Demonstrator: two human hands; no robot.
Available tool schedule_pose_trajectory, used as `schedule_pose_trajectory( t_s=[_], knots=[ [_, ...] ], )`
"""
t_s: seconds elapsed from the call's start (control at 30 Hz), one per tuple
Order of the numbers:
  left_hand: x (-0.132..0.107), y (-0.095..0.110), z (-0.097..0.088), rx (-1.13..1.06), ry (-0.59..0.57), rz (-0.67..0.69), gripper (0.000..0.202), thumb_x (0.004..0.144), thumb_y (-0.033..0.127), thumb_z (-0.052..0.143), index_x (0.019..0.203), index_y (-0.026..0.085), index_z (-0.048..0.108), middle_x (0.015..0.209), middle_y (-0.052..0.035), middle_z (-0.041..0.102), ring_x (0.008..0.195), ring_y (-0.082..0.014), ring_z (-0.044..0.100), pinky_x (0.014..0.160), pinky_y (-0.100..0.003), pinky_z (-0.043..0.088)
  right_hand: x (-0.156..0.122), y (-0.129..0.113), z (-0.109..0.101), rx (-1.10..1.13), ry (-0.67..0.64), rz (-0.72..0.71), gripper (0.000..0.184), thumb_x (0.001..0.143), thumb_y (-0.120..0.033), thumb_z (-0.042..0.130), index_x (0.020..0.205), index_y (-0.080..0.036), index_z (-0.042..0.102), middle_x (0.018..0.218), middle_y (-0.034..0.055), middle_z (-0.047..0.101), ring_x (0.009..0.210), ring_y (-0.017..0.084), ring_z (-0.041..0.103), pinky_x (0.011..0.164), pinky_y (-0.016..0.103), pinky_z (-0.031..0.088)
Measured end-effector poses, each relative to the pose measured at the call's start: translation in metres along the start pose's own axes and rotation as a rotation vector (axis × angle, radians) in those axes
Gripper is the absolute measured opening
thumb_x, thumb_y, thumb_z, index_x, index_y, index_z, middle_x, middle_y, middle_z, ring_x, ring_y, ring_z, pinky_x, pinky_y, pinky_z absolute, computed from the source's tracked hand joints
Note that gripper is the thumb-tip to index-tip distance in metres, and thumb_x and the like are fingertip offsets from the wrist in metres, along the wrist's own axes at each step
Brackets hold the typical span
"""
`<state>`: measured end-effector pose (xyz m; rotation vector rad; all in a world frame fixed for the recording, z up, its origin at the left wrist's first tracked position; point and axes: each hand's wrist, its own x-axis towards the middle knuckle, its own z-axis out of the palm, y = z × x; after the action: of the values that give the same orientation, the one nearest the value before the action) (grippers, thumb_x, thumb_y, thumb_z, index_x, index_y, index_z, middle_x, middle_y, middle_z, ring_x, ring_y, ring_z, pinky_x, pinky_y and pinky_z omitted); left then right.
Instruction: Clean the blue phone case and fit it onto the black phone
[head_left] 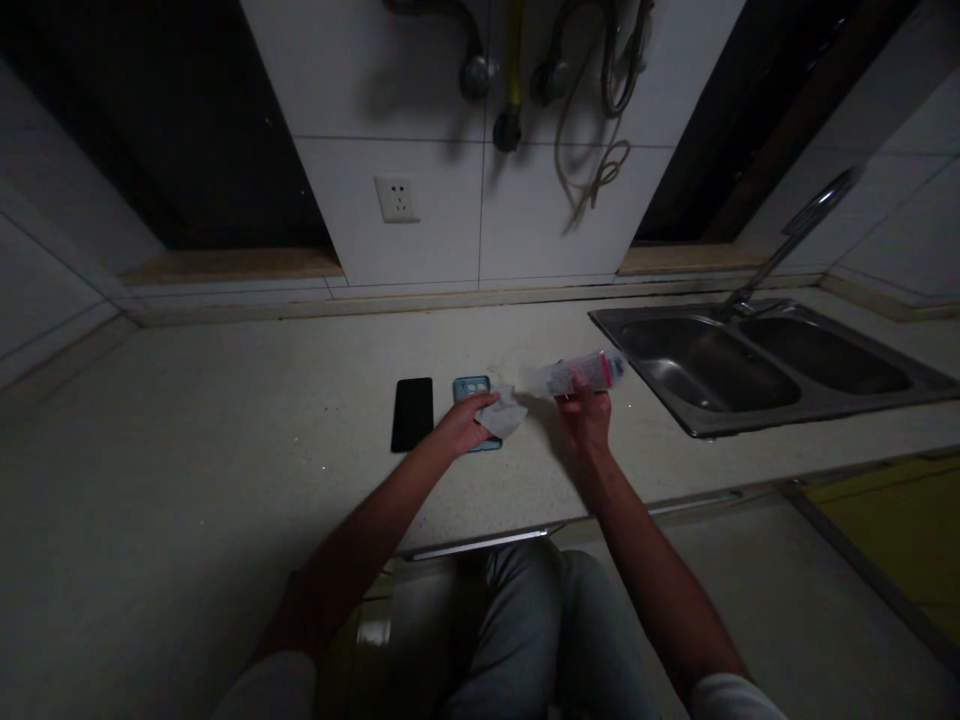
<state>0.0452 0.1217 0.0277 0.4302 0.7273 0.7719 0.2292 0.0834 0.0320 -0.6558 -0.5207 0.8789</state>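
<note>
My left hand (465,425) is closed on a crumpled white tissue (504,412), held over a blue phone case (471,384). The tissue and fingers cover the middle of the case. Just left of it lies a black phone (412,414), flat on the counter with its dark side up. My right hand (586,415) grips a translucent plastic pack (564,377) with a pink band and a dark bluish end. The pack is tilted, its pink end toward the sink. Blur hides its exact kind.
A pale speckled counter (247,400) runs along the tiled wall. At the right is a double steel sink (697,428) with a tall faucet (787,240). A socket (397,199), pipes and a looped cord (600,175) are on the wall.
</note>
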Motion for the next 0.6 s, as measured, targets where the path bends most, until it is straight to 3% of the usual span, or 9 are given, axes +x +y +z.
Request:
schedule_pose_trajectory(
  t_s=[0.17,0.33,0.6],
  knots=[
    [0.002,-0.007,-0.002,0.002,0.003,-0.036,0.021,0.087,0.007,0.056,0.106,0.009,0.064,0.089,-0.0124,0.075,0.079,-0.0205,0.073,0.087,-0.038,0.057,-0.003,0.010,-0.002,-0.117,-0.026,-0.014,0.047,0.059,-0.033,0.091,0.100,-0.021,0.071,0.096,0.0034,0.078,0.091,0.021,0.075,0.086,0.037,0.060],
    [-0.001,-0.010,0.002,-0.017,-0.096,-0.122,0.026,0.092,0.020,0.052,0.113,0.008,0.064,0.093,-0.0145,0.075,0.086,-0.0244,0.073,0.089,-0.042,0.055,-0.009,0.019,-0.005,-0.325,-0.061,0.026,0.040,0.060,-0.035,0.090,0.092,-0.016,0.075,0.091,0.0079,0.079,0.083,0.022,0.075,0.080,0.036,0.060],
    [-0.003,-0.010,0.004,-0.059,-0.123,-0.149,0.024,0.094,0.027,0.049,0.102,0.011,0.065,0.085,-0.0129,0.074,0.082,-0.0256,0.072,0.086,-0.043,0.054,-0.012,0.021,-0.009,-0.556,-0.009,-0.024,0.029,0.064,-0.038,0.084,0.079,-0.016,0.073,0.073,0.0036,0.074,0.067,0.020,0.068,0.063,0.030,0.056]
  ],
)
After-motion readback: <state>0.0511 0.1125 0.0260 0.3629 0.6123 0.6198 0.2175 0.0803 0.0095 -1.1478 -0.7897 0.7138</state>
